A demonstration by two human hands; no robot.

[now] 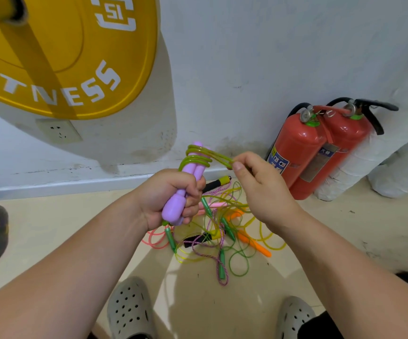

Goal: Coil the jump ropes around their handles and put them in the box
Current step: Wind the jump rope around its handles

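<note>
My left hand [171, 195] grips a pair of purple jump-rope handles [189, 182], held together and tilted upward. A yellow-green transparent rope [199, 159] is wound a few turns around their upper ends. My right hand [259, 185] pinches that rope just to the right of the handles, and the rest of it hangs down below the hand. On the floor beneath lies a tangled pile of jump ropes [220, 236] with green, orange, pink and black-and-yellow handles. No box is in view.
Two red fire extinguishers [320, 148] stand against the white wall at the right. A yellow weight plate [58, 57] hangs close at the upper left, above a wall socket [59, 130]. My feet in grey perforated clogs [130, 309] stand just before the pile.
</note>
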